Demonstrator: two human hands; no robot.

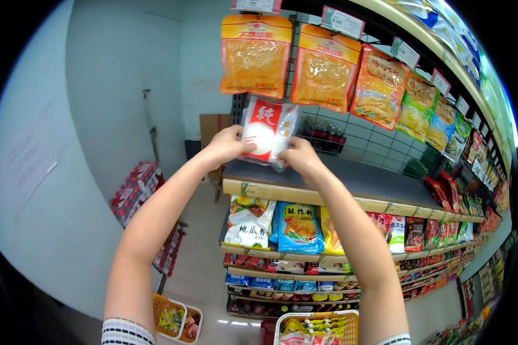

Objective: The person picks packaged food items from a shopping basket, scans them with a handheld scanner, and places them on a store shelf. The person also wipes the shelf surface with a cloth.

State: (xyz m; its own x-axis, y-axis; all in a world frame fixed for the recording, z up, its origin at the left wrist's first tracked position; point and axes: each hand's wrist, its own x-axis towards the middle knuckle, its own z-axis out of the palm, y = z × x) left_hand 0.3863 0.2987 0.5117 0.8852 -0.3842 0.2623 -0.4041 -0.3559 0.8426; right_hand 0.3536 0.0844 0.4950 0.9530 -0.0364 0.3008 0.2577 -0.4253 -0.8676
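Observation:
Both my hands grip a clear plastic bag with a red and white label, white contents showing, above the left end of a dark shelf. My left hand pinches its left side, thumb across the front. My right hand holds its lower right edge. Orange food pouches hang from hooks just above the bag. Under the shelf's price rail stand a white bag of powder and a blue bag.
Green, blue and orange pouches hang to the right. Lower shelves carry packets. Baskets with packets stand on the floor, one at the shelf's foot, others further left. Shrink-wrapped red-capped bottles are stacked by the left wall.

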